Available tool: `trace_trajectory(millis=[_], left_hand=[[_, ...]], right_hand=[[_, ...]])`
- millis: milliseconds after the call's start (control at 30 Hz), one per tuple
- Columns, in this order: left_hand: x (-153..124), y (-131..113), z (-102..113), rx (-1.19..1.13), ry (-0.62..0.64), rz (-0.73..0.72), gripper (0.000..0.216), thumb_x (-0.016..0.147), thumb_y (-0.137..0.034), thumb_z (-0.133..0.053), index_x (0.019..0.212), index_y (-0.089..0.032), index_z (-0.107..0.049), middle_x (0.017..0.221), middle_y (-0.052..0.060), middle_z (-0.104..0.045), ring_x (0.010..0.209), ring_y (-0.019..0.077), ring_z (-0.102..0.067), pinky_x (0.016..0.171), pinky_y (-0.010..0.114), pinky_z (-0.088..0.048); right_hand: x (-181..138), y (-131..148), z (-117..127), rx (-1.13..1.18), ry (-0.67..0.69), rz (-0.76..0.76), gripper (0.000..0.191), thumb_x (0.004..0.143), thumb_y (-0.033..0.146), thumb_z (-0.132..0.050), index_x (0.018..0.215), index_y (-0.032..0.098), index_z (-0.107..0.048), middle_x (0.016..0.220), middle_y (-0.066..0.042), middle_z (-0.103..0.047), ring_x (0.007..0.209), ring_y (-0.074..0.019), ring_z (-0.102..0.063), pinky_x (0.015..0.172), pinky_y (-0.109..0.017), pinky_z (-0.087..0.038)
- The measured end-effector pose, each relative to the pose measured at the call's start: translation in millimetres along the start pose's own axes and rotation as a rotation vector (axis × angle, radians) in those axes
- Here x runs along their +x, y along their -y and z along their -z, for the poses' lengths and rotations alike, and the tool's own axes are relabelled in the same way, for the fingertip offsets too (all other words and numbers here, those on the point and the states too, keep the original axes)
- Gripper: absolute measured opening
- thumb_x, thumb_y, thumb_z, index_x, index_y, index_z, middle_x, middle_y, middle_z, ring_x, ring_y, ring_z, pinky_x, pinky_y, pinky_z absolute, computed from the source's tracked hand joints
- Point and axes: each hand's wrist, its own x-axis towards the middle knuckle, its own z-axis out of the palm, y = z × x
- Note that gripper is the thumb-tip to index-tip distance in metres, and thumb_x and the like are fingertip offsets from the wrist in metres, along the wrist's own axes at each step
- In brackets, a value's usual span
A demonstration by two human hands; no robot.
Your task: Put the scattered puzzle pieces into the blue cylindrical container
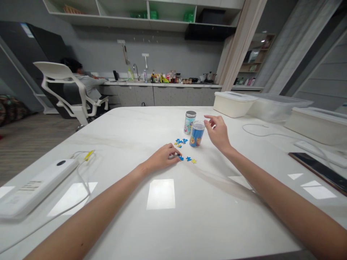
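Observation:
My left hand rests low on the table, thumb and fingertips closed around a blue jigsaw puzzle piece. Right of it lie another blue piece and a yellow piece. Several more puzzle pieces, blue and yellow, form a small cluster a little farther back. A blue printed jar with a clear top stands upright beside them. My right hand is raised just right of that jar, fingers and thumb apart, holding nothing. Behind the jar stands a light-blue printed can with a silver lid.
Lidded storage boxes line the back right of the white table. A dark phone and a cable lie at right. A white power strip with cords lies at left. A person sits beyond, behind a white chair.

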Motion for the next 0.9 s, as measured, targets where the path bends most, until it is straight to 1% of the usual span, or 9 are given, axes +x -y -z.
trace_trajectory(millis=[100, 167, 300, 367, 500, 567, 700, 767, 900], left_hand=[[0.3, 1.1, 0.5, 0.003, -0.002, 0.018, 0.029, 0.085, -0.037, -0.059, 0.106, -0.020, -0.068, 0.096, 0.006, -0.056, 0.086, 0.0190, -0.057, 0.083, 0.033, -0.047], [0.5, 1.7, 1.0, 0.007, 0.012, 0.032, 0.030, 0.085, -0.038, -0.059, 0.108, -0.020, -0.068, 0.098, 0.006, -0.055, 0.087, 0.0192, -0.057, 0.083, 0.032, -0.047], [0.1, 1.6, 2.0, -0.002, 0.027, 0.035, 0.028, 0.086, -0.039, -0.058, 0.104, -0.021, -0.070, 0.099, 0.006, -0.055, 0.089, 0.0192, -0.058, 0.083, 0.031, -0.047], [-0.5, 1.2, 2.2, -0.009, 0.018, 0.034, 0.026, 0.085, -0.038, -0.059, 0.101, -0.020, -0.069, 0.099, 0.006, -0.055, 0.088, 0.0192, -0.057, 0.082, 0.031, -0.048], [-1.3, -0.5, 3.0, -0.001, 0.029, 0.016, 0.027, 0.086, -0.036, -0.058, 0.106, -0.020, -0.067, 0.099, 0.006, -0.055, 0.089, 0.0190, -0.057, 0.082, 0.031, -0.047], [-0.9, -1.6, 3.8, 0.023, 0.066, -0.020, 0.025, 0.088, -0.034, -0.055, 0.106, -0.021, -0.068, 0.100, 0.007, -0.055, 0.092, 0.0195, -0.056, 0.083, 0.030, -0.046], [0.4, -2.1, 4.3, 0.033, 0.096, -0.043, 0.020, 0.089, -0.030, -0.054, 0.096, -0.021, -0.070, 0.100, 0.006, -0.055, 0.095, 0.0194, -0.055, 0.084, 0.030, -0.046], [0.5, -1.4, 4.0, 0.012, 0.071, -0.018, 0.016, 0.087, -0.030, -0.056, 0.092, -0.020, -0.067, 0.097, 0.005, -0.055, 0.092, 0.0187, -0.056, 0.082, 0.030, -0.047], [0.2, -1.0, 3.5, -0.033, 0.039, 0.033, 0.014, 0.084, -0.032, -0.059, 0.087, -0.019, -0.062, 0.093, 0.004, -0.055, 0.086, 0.0174, -0.056, 0.079, 0.030, -0.048]], right_hand=[[-8.2, -2.9, -6.8, 0.047, -0.048, -0.072, 0.040, 0.090, 0.038, -0.049, 0.123, 0.016, -0.048, 0.097, -0.008, -0.053, 0.083, -0.0197, -0.055, 0.076, -0.036, -0.048], [-15.4, -2.2, -9.6, 0.078, -0.119, -0.080, 0.042, 0.088, 0.041, -0.049, 0.122, 0.017, -0.042, 0.101, -0.009, -0.052, 0.088, -0.0212, -0.056, 0.076, -0.037, -0.048], [-27.0, 12.2, -6.4, 0.057, -0.251, 0.213, 0.015, 0.087, 0.036, -0.047, 0.095, 0.023, -0.044, 0.088, -0.004, -0.047, 0.080, -0.0205, -0.050, 0.076, -0.037, -0.046], [-31.7, 22.7, -4.4, 0.069, -0.088, 0.367, 0.008, 0.090, 0.030, -0.044, 0.085, 0.024, -0.044, 0.080, -0.003, -0.046, 0.073, -0.0192, -0.048, 0.070, -0.035, -0.044], [-44.3, 32.8, -9.1, 0.095, 0.676, 0.583, 0.014, 0.091, 0.023, -0.047, 0.078, 0.022, -0.052, 0.074, -0.002, -0.052, 0.069, -0.0167, -0.051, 0.066, -0.030, -0.041], [-51.0, 29.5, -13.7, 0.096, 0.899, 0.610, 0.008, 0.088, 0.024, -0.054, 0.082, 0.020, -0.056, 0.079, -0.003, -0.056, 0.073, -0.0164, -0.054, 0.066, -0.028, -0.042], [-58.5, 17.0, -21.1, 0.094, 0.952, 0.553, 0.010, 0.083, 0.025, -0.064, 0.088, 0.018, -0.060, 0.082, -0.004, -0.058, 0.074, -0.0167, -0.055, 0.066, -0.028, -0.043], [-59.6, 12.4, -24.4, 0.087, 0.929, 0.521, 0.004, 0.084, 0.020, -0.060, 0.087, 0.018, -0.060, 0.080, -0.004, -0.058, 0.075, -0.0171, -0.055, 0.066, -0.028, -0.043], [-61.3, 6.7, -32.6, 0.093, 0.826, 0.448, 0.009, 0.087, 0.016, -0.052, 0.086, 0.019, -0.060, 0.081, -0.004, -0.057, 0.074, -0.0169, -0.055, 0.068, -0.029, -0.045]])
